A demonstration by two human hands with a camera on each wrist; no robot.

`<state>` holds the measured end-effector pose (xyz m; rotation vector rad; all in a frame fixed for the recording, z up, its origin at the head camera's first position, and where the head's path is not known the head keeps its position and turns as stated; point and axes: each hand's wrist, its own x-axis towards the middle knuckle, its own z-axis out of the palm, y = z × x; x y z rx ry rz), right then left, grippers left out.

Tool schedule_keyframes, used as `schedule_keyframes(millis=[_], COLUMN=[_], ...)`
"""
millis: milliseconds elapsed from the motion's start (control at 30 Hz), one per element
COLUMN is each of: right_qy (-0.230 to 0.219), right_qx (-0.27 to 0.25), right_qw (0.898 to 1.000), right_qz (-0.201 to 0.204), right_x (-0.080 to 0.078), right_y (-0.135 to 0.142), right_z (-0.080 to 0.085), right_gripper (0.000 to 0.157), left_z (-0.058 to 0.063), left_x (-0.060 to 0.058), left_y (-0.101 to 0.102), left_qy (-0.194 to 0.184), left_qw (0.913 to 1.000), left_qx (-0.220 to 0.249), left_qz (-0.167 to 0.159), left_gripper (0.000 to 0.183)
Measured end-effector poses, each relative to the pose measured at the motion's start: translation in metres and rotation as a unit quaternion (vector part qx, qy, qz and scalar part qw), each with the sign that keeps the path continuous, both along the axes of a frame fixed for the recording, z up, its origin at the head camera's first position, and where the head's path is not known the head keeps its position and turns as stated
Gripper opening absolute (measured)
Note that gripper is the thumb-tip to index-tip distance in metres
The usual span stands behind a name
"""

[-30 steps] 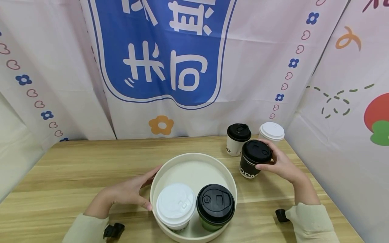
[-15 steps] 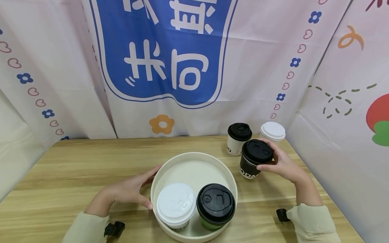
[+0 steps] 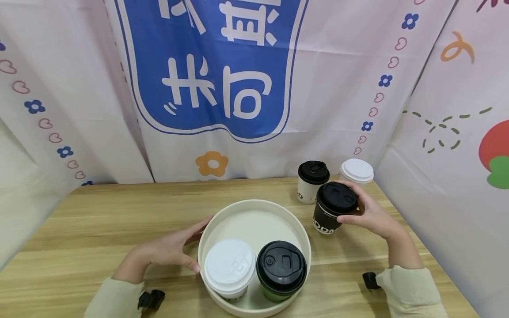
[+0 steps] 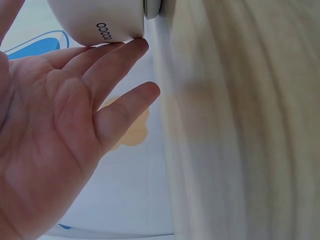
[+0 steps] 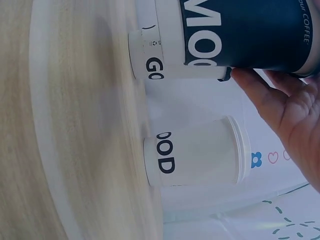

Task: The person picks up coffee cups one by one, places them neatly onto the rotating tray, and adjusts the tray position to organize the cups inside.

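My right hand (image 3: 371,216) grips a takeaway coffee cup (image 3: 327,220) with a black lid, a black sleeve and white lettering. Thumb and fingers curl round its right side in the head view; the right wrist view shows the dark sleeve (image 5: 250,35) up close. At the left of a round cream tray (image 3: 254,221), my left hand (image 3: 171,254) is spread, its fairly straight fingers resting against the outer wall, also seen in the left wrist view on the tray wall (image 4: 107,20). Inside the tray stand a white-lidded cup (image 3: 230,267) and a green cup with a black lid (image 3: 281,267).
Behind the gripped cup stand a white cup with a black lid (image 3: 308,191) and a white-lidded cup (image 3: 356,171), partly hidden by the right hand. A printed cloth (image 3: 330,110) hangs along the wooden table's (image 3: 119,212) back edge; another hangs at the right.
Almost nothing differs. The head view shifts very slightly, while both hands, the tray and the cups keep their places.
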<state>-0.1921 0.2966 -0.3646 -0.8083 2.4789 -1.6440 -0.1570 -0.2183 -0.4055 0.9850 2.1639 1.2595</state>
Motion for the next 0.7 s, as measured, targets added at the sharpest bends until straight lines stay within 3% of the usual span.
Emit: schedule_keyframes(millis=[200,433,567,700], right_qy=[0.001,0.002,0.001,0.003], right_qx=[-0.001,-0.006,-0.004,-0.005], right_qw=[1.000,1.000,1.000,1.000], right_qz=[0.014,0.021,0.017,0.012], right_x=[-0.001,0.002,0.002,0.003], right_y=[0.001,-0.001,-0.002,-0.002], right_z=[0.000,-0.001,0.001,0.003], right_gripper=[0.081,0.082,0.083,0.083], left_z=[0.000,0.002,0.007,0.011], left_x=[-0.005,-0.002,0.006,0.021], left_y=[0.000,-0.002,-0.003,-0.004], left_qy=[-0.002,-0.011,-0.019,-0.011], left_qw=[0.9999,0.9998,0.9996,0.9971], left_qx=[0.009,0.009,-0.003,-0.003], left_qz=[-0.011,-0.010,0.021,0.076], left_gripper=[0.113,0.110,0.099,0.084])
